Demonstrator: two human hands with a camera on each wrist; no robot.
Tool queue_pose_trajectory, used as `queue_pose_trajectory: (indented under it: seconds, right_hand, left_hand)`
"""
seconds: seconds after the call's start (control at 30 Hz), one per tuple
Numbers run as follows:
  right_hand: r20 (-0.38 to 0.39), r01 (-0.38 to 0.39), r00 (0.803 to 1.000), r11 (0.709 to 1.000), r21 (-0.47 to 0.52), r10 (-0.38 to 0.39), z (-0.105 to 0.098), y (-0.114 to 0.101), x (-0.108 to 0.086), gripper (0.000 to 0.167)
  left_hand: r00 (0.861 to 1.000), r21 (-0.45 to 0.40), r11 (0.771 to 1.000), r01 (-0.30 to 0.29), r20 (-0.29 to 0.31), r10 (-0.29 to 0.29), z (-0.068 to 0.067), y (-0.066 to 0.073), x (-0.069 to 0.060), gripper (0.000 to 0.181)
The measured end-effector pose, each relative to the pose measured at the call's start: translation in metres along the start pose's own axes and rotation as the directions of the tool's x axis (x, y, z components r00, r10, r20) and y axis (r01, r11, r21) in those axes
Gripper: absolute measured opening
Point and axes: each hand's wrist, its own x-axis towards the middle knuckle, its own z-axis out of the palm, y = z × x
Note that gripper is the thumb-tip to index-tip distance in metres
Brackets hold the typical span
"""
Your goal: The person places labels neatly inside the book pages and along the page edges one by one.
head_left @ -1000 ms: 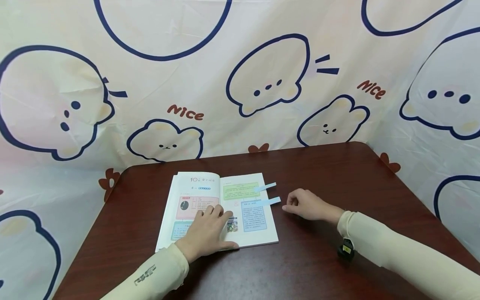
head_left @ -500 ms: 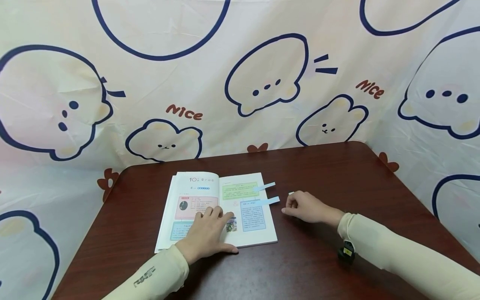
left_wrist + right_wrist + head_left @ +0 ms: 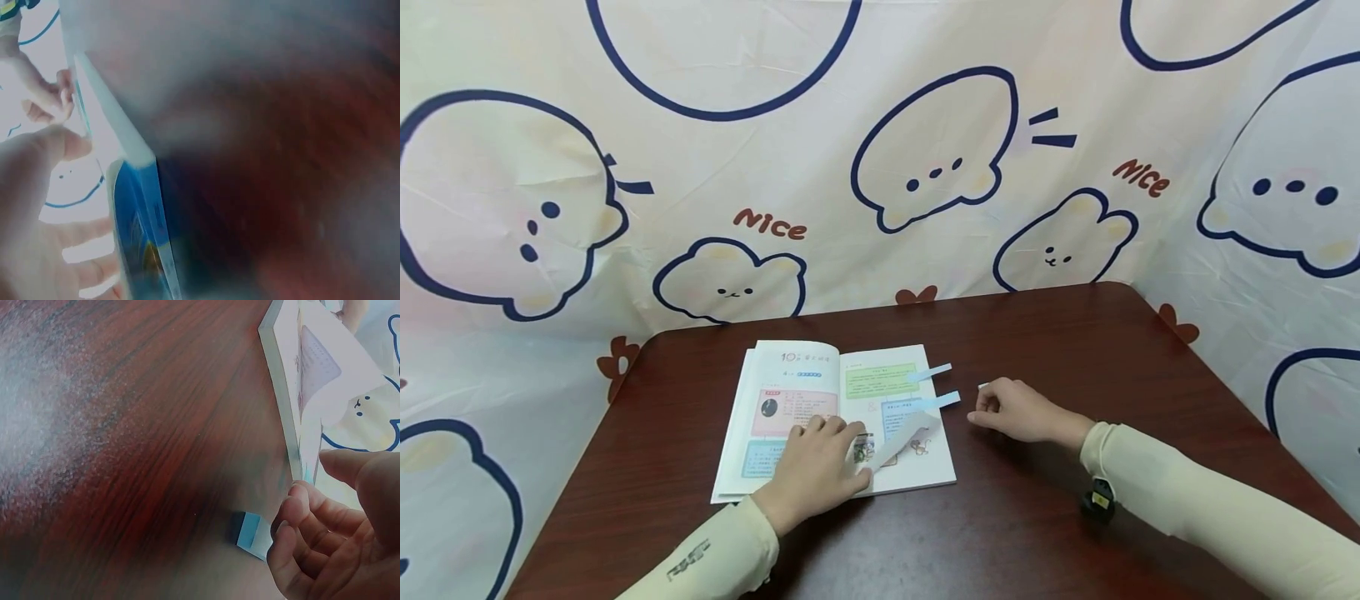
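Note:
An open book (image 3: 895, 467) with printed pages lies on the table. My left hand (image 3: 820, 458) rests on it near the spine, fingers spread, with the thumb against the bottom of the right page. That page's lower corner (image 3: 906, 437) is curled up and over to the left. Off the book's right edge, my right hand (image 3: 1018, 410) stays low with loosely curled fingers, its thumb apart from them in the right wrist view. Beside those fingers sits a small light-blue block (image 3: 250, 534), partly hidden. Two pale-blue tabs (image 3: 942, 402) stick out from the right page.
The dark red-brown wooden table (image 3: 925, 550) has a far edge against a printed cloth (image 3: 827, 183) with cartoon drawings. A small black device (image 3: 1099, 500) hangs at the right wrist. In the left wrist view, the book's blue cover (image 3: 134, 219) shows.
The right page's lower corner has risen and curled leftward as my left thumb drew in. The right hand has barely shifted.

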Motion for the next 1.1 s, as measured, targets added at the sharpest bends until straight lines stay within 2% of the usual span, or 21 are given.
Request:
queue_pose_trajectory:
  seconds: [0.13, 0.23, 0.4, 0.5, 0.6, 0.67, 0.73, 0.8, 0.9, 1.03, 1.1]
  right_hand:
    - [-0.006, 0.008, 1.0, 1.0, -0.006, -0.009, -0.001, 0.0, 0.001, 0.021]
    - [-0.006, 0.01, 1.0, 1.0, -0.005, -0.01, 0.0, 0.0, 0.001, 0.021]
    - [-0.004, 0.003, 1.0, 1.0, 0.002, -0.003, -0.002, 0.0, 0.001, 0.021]
    - [-0.001, -0.018, 1.0, 1.0, 0.011, 0.018, -0.003, 0.0, 0.001, 0.021]
    - [-0.002, -0.037, 0.999, 0.999, 0.016, 0.037, -0.004, -0.001, 0.002, 0.02]
    - [-0.003, -0.04, 0.999, 0.999, 0.019, 0.04, -0.004, 0.0, 0.003, 0.02]
    - [-0.003, -0.039, 0.999, 0.999, 0.019, 0.039, -0.004, 0.0, 0.003, 0.02]
    - [-0.002, -0.031, 1.0, 0.999, 0.02, 0.031, -0.004, 0.0, 0.002, 0.02]
    - [-0.004, -0.026, 1.0, 0.999, 0.02, 0.026, -0.004, 0.0, 0.002, 0.02]
    - [-0.002, -0.025, 1.0, 0.999, 0.019, 0.025, -0.005, 0.0, 0.002, 0.021]
    - [0.002, -0.029, 1.0, 0.999, 0.017, 0.029, -0.006, 0.0, 0.002, 0.021]
  left_hand:
    - [0.992, 0.056, 0.998, 0.025, -0.124, -0.017, 0.009, 0.005, 0.0, 0.058]
    - [0.976, 0.074, 0.996, 0.039, -0.217, -0.022, 0.012, 0.006, 0.0, 0.065]
    - [0.951, 0.048, 0.998, 0.035, -0.31, -0.018, 0.01, 0.001, -0.002, 0.081]
    - [0.927, 0.06, 0.998, -0.004, -0.374, 0.026, 0.007, -0.003, -0.002, 0.096]
    - [0.893, 0.146, 0.988, -0.045, -0.438, 0.105, 0.004, -0.007, -0.002, 0.107]
    - [0.874, 0.211, 0.975, -0.069, -0.459, 0.161, 0.002, -0.009, -0.001, 0.11]
    - [0.867, 0.263, 0.961, -0.091, -0.454, 0.206, 0.001, -0.011, -0.001, 0.109]
    - [0.865, 0.307, 0.944, -0.122, -0.434, 0.253, 0.0, -0.011, -0.001, 0.1]
    - [0.879, 0.354, 0.916, -0.187, -0.356, 0.317, 0.0, -0.011, -0.003, 0.093]
    - [0.9, 0.427, 0.862, -0.273, -0.203, 0.385, -0.001, -0.012, -0.006, 0.084]
    - [0.904, 0.462, 0.832, -0.305, -0.133, 0.406, -0.002, -0.013, -0.008, 0.077]
